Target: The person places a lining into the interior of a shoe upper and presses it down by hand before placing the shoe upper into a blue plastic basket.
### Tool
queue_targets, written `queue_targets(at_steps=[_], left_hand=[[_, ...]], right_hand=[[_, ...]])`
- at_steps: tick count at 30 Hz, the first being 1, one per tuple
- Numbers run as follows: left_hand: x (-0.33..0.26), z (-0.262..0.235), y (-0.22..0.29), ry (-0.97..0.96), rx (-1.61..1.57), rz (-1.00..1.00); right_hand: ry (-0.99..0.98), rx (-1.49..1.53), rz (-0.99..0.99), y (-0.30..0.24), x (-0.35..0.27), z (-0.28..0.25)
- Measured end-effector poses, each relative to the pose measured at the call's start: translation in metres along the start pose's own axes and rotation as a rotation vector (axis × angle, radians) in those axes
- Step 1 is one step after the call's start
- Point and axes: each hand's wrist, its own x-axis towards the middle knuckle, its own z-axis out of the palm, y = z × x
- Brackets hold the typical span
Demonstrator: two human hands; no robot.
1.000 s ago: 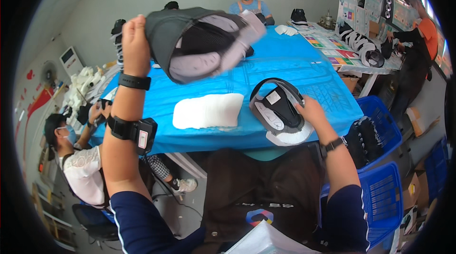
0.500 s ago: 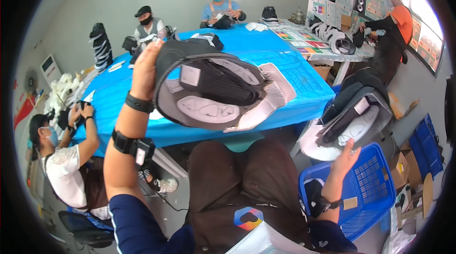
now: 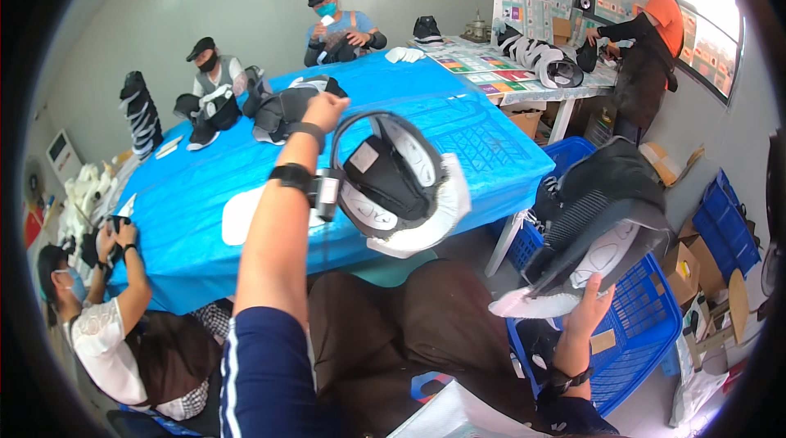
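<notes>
Since half a second ago, both hands have carried their loads rightward. Raised in front, the left hand [image 3: 323, 109] grips a black shoe upper with a white sole [image 3: 397, 184], which hangs just below and right of it over the blue table [image 3: 205, 184]. Low at the right, the right hand [image 3: 591, 307] holds up another black shoe upper [image 3: 602, 221] directly above it, over the blue crate [image 3: 643, 319].

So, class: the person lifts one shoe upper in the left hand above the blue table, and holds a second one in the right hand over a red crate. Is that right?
Not quite. The crate under the right hand and its shoe upper is blue, not red, as the head view shows. The left hand does lift another shoe upper above the blue table.
</notes>
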Motion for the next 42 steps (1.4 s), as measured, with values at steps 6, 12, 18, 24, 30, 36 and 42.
queue_targets(at_steps=[6,12,18,24,30,36,42], left_hand=[[-0.054,0.071,0.002,0.364,-0.359,0.260],[-0.189,0.097,0.000,0.363,-0.172,0.346],[-0.295,0.120,-0.015,0.160,-0.954,-0.004],[-0.366,0.103,0.010,-0.413,-1.289,0.086],[-0.377,0.090,-0.003,-0.335,-1.520,-0.143],[-0.361,0.092,0.007,-0.458,-1.564,-0.146],[-0.378,0.090,0.000,-0.380,-1.481,0.114]], right_hand=[[-0.041,-0.111,0.025,0.008,-0.011,0.005],[-0.195,-0.138,0.165,0.033,-0.028,0.019],[-0.455,-0.048,0.392,0.023,-0.069,0.047],[-0.707,-0.193,0.320,0.054,-0.113,0.041],[-0.811,-0.043,0.421,0.033,-0.113,0.057],[-0.742,0.277,0.741,0.030,-0.073,0.074],[-0.765,0.396,0.560,0.024,-0.088,0.072]])
